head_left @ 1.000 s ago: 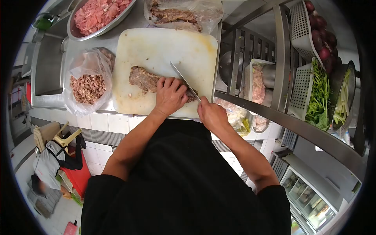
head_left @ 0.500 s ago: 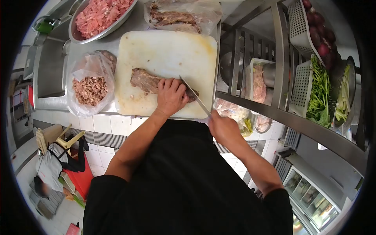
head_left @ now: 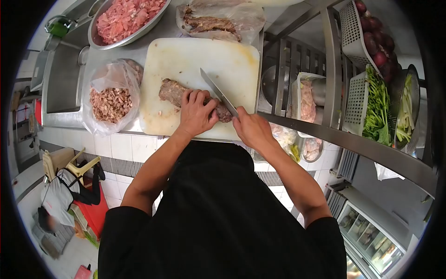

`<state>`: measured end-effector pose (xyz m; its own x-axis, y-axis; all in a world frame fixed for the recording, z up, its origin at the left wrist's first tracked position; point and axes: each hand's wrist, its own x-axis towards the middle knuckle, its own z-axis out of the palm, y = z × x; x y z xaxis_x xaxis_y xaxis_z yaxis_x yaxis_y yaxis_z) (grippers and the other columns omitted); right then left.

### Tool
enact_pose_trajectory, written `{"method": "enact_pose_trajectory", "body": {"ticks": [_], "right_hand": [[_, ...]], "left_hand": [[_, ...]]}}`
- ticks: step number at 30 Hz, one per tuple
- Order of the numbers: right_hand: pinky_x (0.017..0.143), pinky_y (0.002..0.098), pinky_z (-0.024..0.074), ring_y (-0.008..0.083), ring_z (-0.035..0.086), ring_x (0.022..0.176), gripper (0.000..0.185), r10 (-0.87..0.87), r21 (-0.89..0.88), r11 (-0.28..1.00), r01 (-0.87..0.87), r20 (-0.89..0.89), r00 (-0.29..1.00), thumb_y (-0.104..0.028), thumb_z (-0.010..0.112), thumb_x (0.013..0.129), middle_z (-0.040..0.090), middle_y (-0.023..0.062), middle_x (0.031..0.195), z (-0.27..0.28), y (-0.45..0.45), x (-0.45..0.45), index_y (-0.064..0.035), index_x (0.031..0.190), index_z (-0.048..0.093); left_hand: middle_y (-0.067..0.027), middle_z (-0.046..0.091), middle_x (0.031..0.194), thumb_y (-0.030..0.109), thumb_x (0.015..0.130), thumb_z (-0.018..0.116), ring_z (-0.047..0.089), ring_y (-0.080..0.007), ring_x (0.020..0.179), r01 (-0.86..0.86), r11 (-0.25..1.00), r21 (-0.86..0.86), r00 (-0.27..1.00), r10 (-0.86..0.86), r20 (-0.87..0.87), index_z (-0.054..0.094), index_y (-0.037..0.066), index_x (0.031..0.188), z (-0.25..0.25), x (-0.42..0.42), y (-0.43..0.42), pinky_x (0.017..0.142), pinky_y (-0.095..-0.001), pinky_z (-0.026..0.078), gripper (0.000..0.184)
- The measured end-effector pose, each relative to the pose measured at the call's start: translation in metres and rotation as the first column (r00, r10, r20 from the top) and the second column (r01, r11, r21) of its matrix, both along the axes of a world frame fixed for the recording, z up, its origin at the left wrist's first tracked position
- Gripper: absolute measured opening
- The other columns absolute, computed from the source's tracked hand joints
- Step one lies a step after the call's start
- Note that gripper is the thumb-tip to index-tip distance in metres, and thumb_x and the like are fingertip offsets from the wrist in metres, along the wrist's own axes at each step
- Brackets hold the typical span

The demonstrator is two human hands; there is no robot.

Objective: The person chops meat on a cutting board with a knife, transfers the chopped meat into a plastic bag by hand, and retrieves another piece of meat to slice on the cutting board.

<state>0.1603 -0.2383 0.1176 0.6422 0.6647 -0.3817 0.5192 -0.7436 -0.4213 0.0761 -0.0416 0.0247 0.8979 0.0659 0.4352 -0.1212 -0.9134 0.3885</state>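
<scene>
A long brown piece of meat (head_left: 172, 92) lies across the white cutting board (head_left: 186, 56). My left hand (head_left: 197, 111) presses down on its middle, fingers curled over it. In my right hand (head_left: 251, 129) is the handle of a knife (head_left: 217, 91), its blade slanting up and to the left over the board. The blade passes beside my left fingertips and over or along the meat; whether it touches the meat I cannot tell. The meat's right end shows between my left hand and the knife handle.
Left of the board stands a plastic bag of chopped meat (head_left: 110, 103). Behind are a metal bowl of pink meat (head_left: 132, 42) and a bag with more brown meat (head_left: 211, 23). A metal rack (head_left: 332, 69) rises at the right. A person (head_left: 60, 190) sits at lower left.
My right hand has moved up and left with the knife, so the blade reaches farther over the board. My left hand has shifted slightly left along the meat.
</scene>
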Motion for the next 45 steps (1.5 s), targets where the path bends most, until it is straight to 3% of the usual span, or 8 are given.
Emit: {"method": "enact_pose_trajectory", "body": {"ticks": [6, 11, 17, 21, 27, 32, 38, 45], "right_hand": [[0.070, 0.0595, 0.0534, 0.0493, 0.068, 0.074, 0.024, 0.033, -0.101, 0.994, -0.039, -0.064, 0.997, -0.024, 0.055, 0.101, 0.068, 0.0271, 0.075, 0.052, -0.046, -0.027, 0.0001, 0.108, 0.054], [0.071, 0.0580, 0.0551, 0.0477, 0.070, 0.074, 0.022, 0.018, -0.063, 0.998, -0.017, 0.005, 1.000, -0.020, 0.054, 0.101, 0.068, 0.0262, 0.073, 0.007, -0.022, -0.018, 0.0010, 0.108, 0.056], [0.071, 0.0561, 0.0567, 0.0468, 0.071, 0.076, 0.017, 0.008, -0.180, 0.983, -0.024, -0.088, 0.996, -0.015, 0.054, 0.100, 0.070, 0.0282, 0.076, 0.046, -0.045, -0.030, 0.0013, 0.105, 0.054], [0.070, 0.0582, 0.0566, 0.0481, 0.071, 0.075, 0.015, -0.031, -0.113, 0.993, 0.027, -0.036, 0.999, -0.013, 0.055, 0.097, 0.069, 0.0288, 0.075, -0.032, -0.023, -0.022, 0.0009, 0.102, 0.053], [0.068, 0.0596, 0.0531, 0.0492, 0.067, 0.072, 0.020, -0.036, 0.130, 0.991, 0.031, 0.038, 0.999, -0.019, 0.055, 0.101, 0.066, 0.0267, 0.071, -0.031, 0.006, -0.001, 0.0005, 0.104, 0.052], [0.069, 0.0581, 0.0552, 0.0491, 0.069, 0.076, 0.022, 0.023, -0.074, 0.997, -0.030, -0.087, 0.996, -0.019, 0.055, 0.099, 0.068, 0.0261, 0.074, 0.038, -0.033, -0.015, 0.0005, 0.109, 0.054], [0.070, 0.0579, 0.0553, 0.0470, 0.070, 0.074, 0.020, -0.014, -0.048, 0.999, 0.012, -0.035, 0.999, -0.019, 0.056, 0.099, 0.068, 0.0244, 0.074, 0.002, -0.030, -0.017, -0.0003, 0.107, 0.054], [0.072, 0.0567, 0.0568, 0.0478, 0.072, 0.080, 0.017, -0.027, -0.165, 0.986, 0.007, -0.121, 0.992, -0.014, 0.053, 0.099, 0.070, 0.0301, 0.080, 0.036, -0.047, -0.039, 0.0014, 0.106, 0.054]], "left_hand": [[-0.0095, 0.059, 0.108, 0.025, 0.072, 0.070, 0.054, -0.0303, 0.110, -0.054, 0.998, 0.041, 0.998, 0.054, -0.016, 0.069, 0.016, 0.097, -0.002, 0.002, -0.004, 0.104, -0.0568, 0.036, 0.026], [-0.0089, 0.059, 0.107, 0.024, 0.072, 0.070, 0.054, -0.0300, 0.109, -0.073, 0.997, 0.015, 0.997, 0.073, -0.004, 0.068, 0.016, 0.096, -0.004, 0.004, -0.004, 0.104, -0.0568, 0.036, 0.025], [-0.0083, 0.059, 0.106, 0.023, 0.072, 0.070, 0.055, -0.0292, 0.108, -0.069, 0.998, 0.003, 0.997, 0.069, -0.031, 0.069, 0.016, 0.097, -0.005, 0.004, -0.003, 0.105, -0.0561, 0.036, 0.027], [-0.0081, 0.058, 0.105, 0.023, 0.071, 0.070, 0.055, -0.0287, 0.107, -0.074, 0.997, -0.004, 0.997, 0.074, -0.002, 0.069, 0.016, 0.097, -0.005, 0.005, -0.006, 0.105, -0.0561, 0.036, 0.027], [-0.0083, 0.058, 0.105, 0.023, 0.071, 0.070, 0.055, -0.0289, 0.107, -0.072, 0.997, 0.005, 0.997, 0.072, 0.000, 0.069, 0.016, 0.097, -0.005, 0.004, -0.008, 0.106, -0.0557, 0.036, 0.028], [-0.0087, 0.058, 0.105, 0.024, 0.072, 0.070, 0.055, -0.0296, 0.107, -0.081, 0.997, -0.010, 0.997, 0.081, -0.018, 0.069, 0.015, 0.097, -0.005, 0.003, -0.006, 0.106, -0.0556, 0.036, 0.027], [-0.0088, 0.058, 0.105, 0.024, 0.072, 0.070, 0.054, -0.0301, 0.106, -0.090, 0.996, -0.023, 0.996, 0.091, 0.018, 0.069, 0.015, 0.097, -0.005, 0.005, -0.005, 0.106, -0.0550, 0.036, 0.027], [-0.0084, 0.059, 0.106, 0.022, 0.071, 0.069, 0.054, -0.0307, 0.106, -0.077, 0.997, -0.008, 0.997, 0.077, 0.005, 0.068, 0.014, 0.097, -0.006, 0.004, -0.004, 0.105, -0.0546, 0.036, 0.027]]}}
